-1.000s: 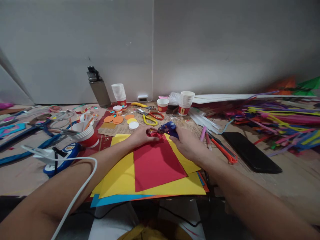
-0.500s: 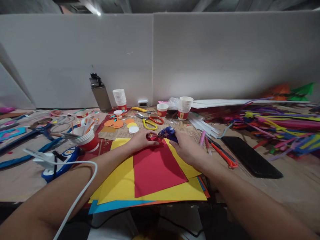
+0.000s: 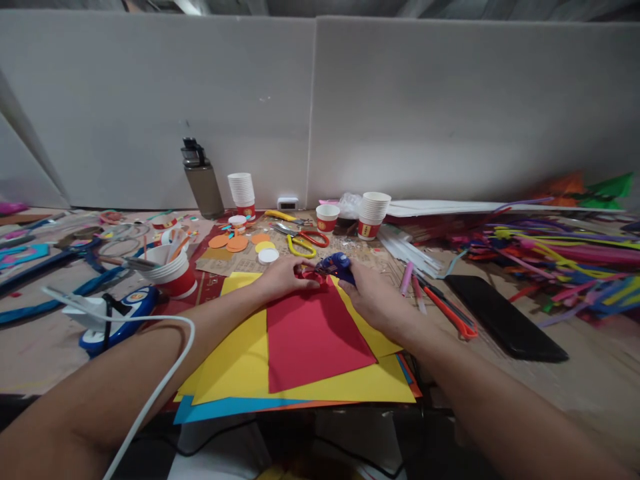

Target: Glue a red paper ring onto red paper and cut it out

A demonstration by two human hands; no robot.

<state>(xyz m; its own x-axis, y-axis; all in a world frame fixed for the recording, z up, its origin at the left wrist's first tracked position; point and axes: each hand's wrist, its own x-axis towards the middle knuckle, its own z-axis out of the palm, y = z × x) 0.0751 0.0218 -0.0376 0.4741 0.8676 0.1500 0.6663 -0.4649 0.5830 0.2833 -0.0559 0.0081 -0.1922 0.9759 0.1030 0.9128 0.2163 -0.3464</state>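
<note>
My left hand [image 3: 287,279] pinches a small red piece [image 3: 320,276] at the far edge of a red sheet [image 3: 315,333]. My right hand [image 3: 367,290] is closed around a blue-handled tool [image 3: 339,265], whose metal end touches or nearly touches the red piece between my hands. The exact contact is hidden by my fingers. Beneath the red sheet lie yellow sheets [image 3: 230,363], with blue and orange ones showing at the near edge.
Scissors [image 3: 314,239], yellow-handled pliers [image 3: 301,248] and paper cups [image 3: 327,217] stand or lie beyond my hands. A black phone [image 3: 505,317] and an orange cutter [image 3: 453,313] are on the right. A white cable [image 3: 175,373] crosses my left forearm.
The camera view has shifted slightly. My hands keep nearly the same pose around the red piece and the blue-handled tool.
</note>
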